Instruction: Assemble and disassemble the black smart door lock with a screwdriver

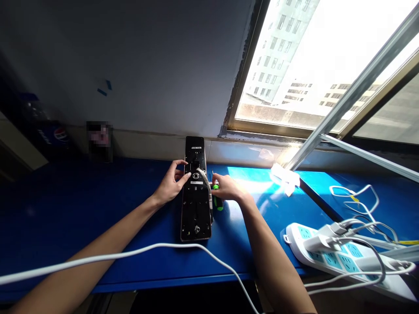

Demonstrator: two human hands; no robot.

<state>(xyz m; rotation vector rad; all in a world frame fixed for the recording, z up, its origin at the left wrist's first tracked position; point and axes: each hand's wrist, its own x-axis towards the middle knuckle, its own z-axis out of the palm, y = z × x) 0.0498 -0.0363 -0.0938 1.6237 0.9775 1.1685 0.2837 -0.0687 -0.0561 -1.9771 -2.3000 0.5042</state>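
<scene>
On the tabletop (81,209), left hand (170,183) curled on black door-lock panel (195,218), right hand (227,187) pinching green-handled screwdriver (216,201); overlying white cable (206,185) a possible snag.

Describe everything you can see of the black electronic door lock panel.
The black electronic door lock panel is long and narrow, with a dark, glossy-looking face and a thin lighter edge. It lies flat on the blue bench top, its length pointing toward the wall. Near the middle are a round metallic-looking fitting and a small pale label; a small metal fitting sits near the lower end. A white cable crosses its face, and the left hand holds its upper part. Finer markings are too small to read.
</scene>
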